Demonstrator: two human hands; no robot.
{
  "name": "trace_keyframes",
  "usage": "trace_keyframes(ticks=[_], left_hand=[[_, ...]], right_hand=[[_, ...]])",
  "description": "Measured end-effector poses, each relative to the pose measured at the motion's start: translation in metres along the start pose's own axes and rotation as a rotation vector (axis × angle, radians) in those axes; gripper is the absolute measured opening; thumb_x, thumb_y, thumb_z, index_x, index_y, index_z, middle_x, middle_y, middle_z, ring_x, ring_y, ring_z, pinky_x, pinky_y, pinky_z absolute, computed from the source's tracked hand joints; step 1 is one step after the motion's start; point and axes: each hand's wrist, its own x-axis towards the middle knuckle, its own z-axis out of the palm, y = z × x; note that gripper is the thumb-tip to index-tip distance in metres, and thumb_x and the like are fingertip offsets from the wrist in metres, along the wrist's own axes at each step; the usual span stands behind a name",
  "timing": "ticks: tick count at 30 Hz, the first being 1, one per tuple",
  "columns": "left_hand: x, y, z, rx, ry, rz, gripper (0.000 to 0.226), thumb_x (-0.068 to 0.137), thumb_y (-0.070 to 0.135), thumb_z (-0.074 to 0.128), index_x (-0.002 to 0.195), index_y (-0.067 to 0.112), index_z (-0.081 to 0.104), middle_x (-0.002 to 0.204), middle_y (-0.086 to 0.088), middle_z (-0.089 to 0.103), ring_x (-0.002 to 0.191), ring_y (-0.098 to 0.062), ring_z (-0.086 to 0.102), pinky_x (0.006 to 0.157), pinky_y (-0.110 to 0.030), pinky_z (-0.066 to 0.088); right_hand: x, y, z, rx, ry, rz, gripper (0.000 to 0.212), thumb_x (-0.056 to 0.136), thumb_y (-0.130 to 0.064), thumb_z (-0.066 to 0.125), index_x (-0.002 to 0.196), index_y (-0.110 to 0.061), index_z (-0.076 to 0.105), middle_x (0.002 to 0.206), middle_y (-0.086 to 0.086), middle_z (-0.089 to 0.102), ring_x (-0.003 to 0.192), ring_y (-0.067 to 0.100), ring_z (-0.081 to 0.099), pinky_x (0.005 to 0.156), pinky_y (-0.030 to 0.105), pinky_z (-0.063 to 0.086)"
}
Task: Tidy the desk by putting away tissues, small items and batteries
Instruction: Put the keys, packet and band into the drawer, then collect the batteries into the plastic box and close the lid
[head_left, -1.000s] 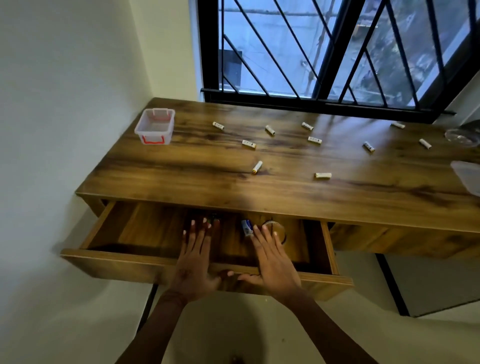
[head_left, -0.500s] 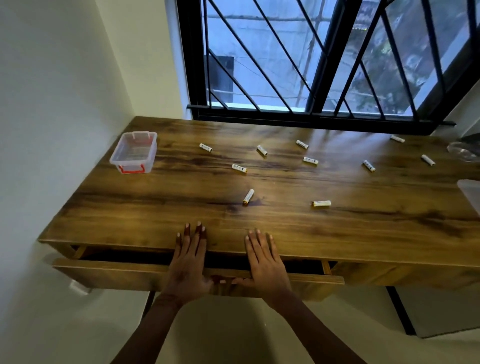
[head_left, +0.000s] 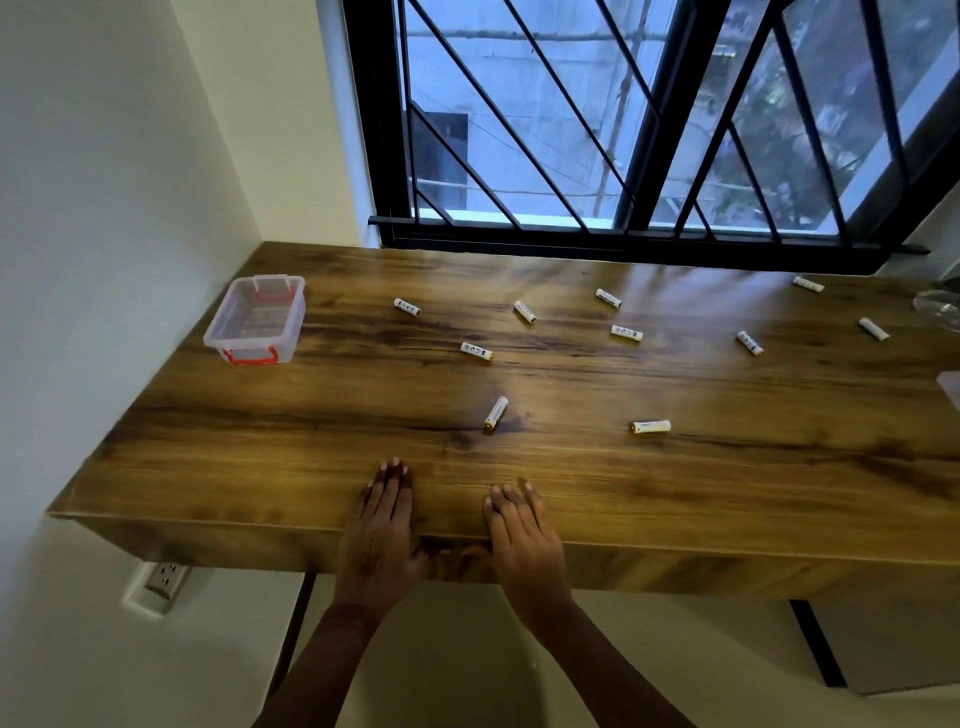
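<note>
Wooden desk (head_left: 363, 452) filling the middle of the frame, barred window (head_left: 623, 130) across the top. Clear plastic bin (head_left: 255, 318) with red clips at centre left, apparently empty. Left hand (head_left: 382, 530) and right hand (head_left: 524, 540) at lower centre, both flat and spread over the desk's front edge, palms down, gripping nothing. Batteries scattered across the middle and upper right, none in the bin. Nearest battery (head_left: 496, 411) just above and between the hands, slightly closer to the right hand, long axis running up-frame with a slight rightward lean, gold tip toward the hands. Second near battery (head_left: 651, 426) further right, lying almost crosswise, likely best reached by the right hand. Probably a short forward reach next, then a carry leftward to the bin.
</note>
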Motion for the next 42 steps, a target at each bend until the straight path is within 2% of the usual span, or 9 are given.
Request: trace_keyframes(ticks=[3, 8, 12, 17, 23, 27, 30, 35, 42], left_hand=[[-0.001, 0.001, 0.001, -0.011, -0.008, -0.029, 0.1, 0.061, 0.049, 0.075, 0.133, -0.006, 0.034, 0.137, -0.025, 0.046, 0.128, -0.036, 0.044, 0.115, -0.028, -0.003], [-0.003, 0.002, -0.009, -0.026, -0.145, -0.078, 0.105, 0.071, 0.078, 0.029, 0.13, -0.008, 0.041, 0.134, -0.026, 0.049, 0.124, -0.038, 0.048, 0.114, -0.029, -0.003], [-0.004, -0.005, -0.019, -0.009, 0.053, -0.031, 0.095, 0.073, 0.065, 0.04, 0.132, -0.011, 0.039, 0.141, -0.022, 0.035, 0.129, -0.041, 0.041, 0.114, -0.028, -0.006], [0.005, -0.021, -0.046, -0.137, 0.271, -0.04, 0.106, 0.078, 0.077, 0.0, 0.142, -0.004, 0.023, 0.152, -0.019, 0.02, 0.142, -0.025, 0.008, 0.118, -0.031, -0.004], [0.042, -0.069, -0.085, -0.208, 0.375, -0.156, 0.109, 0.074, 0.08, 0.001, 0.143, -0.002, 0.022, 0.153, -0.017, 0.019, 0.143, -0.022, 0.006, 0.117, -0.035, 0.002], [0.071, -0.112, -0.105, -0.26, 0.435, -0.22, 0.076, 0.089, 0.052, 0.033, 0.142, -0.002, 0.025, 0.152, -0.02, 0.023, 0.143, -0.027, 0.007, 0.117, -0.038, 0.005], [0.092, -0.148, -0.115, -0.287, 0.479, -0.29, 0.062, 0.092, 0.026, 0.053, 0.14, -0.005, 0.03, 0.149, -0.023, 0.029, 0.143, -0.035, 0.017, 0.117, -0.044, 0.013], [0.126, -0.194, -0.136, -0.467, 0.478, -0.45, 0.046, 0.095, 0.011, 0.045, 0.138, -0.003, 0.035, 0.143, -0.023, 0.039, 0.134, -0.036, 0.034, 0.112, -0.044, 0.029], [0.154, -0.222, -0.151, -0.687, 0.444, -0.657, 0.027, 0.098, 0.009, 0.033, 0.11, -0.003, 0.053, 0.115, -0.024, 0.057, 0.099, -0.033, 0.052, 0.085, -0.037, 0.042]], right_hand=[[0.001, 0.0, -0.002, 0.028, -0.02, 0.008, 0.054, 0.087, -0.048, 0.043, 0.096, -0.002, 0.069, 0.101, 0.015, 0.071, 0.1, 0.027, 0.067, 0.092, 0.047, 0.05], [0.009, -0.001, -0.02, 0.096, -0.191, 0.088, 0.061, 0.085, -0.055, 0.037, 0.097, -0.005, 0.07, 0.101, 0.011, 0.072, 0.101, 0.024, 0.067, 0.094, 0.043, 0.048], [0.028, -0.004, -0.038, 0.212, -0.311, 0.248, 0.071, 0.09, -0.064, 0.021, 0.105, -0.01, 0.065, 0.106, 0.005, 0.069, 0.108, 0.022, 0.062, 0.102, 0.041, 0.04], [0.063, -0.018, -0.038, 0.392, -0.313, 0.274, 0.066, 0.093, -0.06, 0.016, 0.12, -0.013, 0.054, 0.123, 0.004, 0.059, 0.124, 0.019, 0.048, 0.115, 0.031, 0.02], [0.137, -0.045, -0.013, 0.503, -0.257, 0.247, 0.055, 0.093, -0.05, 0.03, 0.112, -0.006, 0.058, 0.116, 0.012, 0.062, 0.117, 0.026, 0.054, 0.106, 0.039, 0.035], [0.195, -0.063, 0.014, 0.679, -0.3, 0.297, 0.049, 0.086, -0.036, 0.04, 0.112, 0.001, 0.058, 0.115, 0.021, 0.061, 0.113, 0.036, 0.055, 0.099, 0.044, 0.043], [0.236, -0.079, 0.028, 0.817, -0.339, 0.345, 0.037, 0.089, -0.023, 0.051, 0.119, -0.001, 0.053, 0.121, 0.018, 0.056, 0.113, 0.03, 0.053, 0.091, 0.031, 0.043], [0.298, -0.108, 0.056, 0.991, -0.513, 0.555, 0.039, 0.094, -0.026, 0.049, 0.126, -0.005, 0.047, 0.126, 0.012, 0.055, 0.114, 0.023, 0.052, 0.087, 0.026, 0.042], [0.33, -0.134, 0.085, 1.263, -0.641, 0.793, 0.034, 0.096, -0.03, 0.045, 0.127, -0.014, 0.046, 0.125, 0.004, 0.055, 0.103, 0.009, 0.054, 0.07, 0.017, 0.047]])
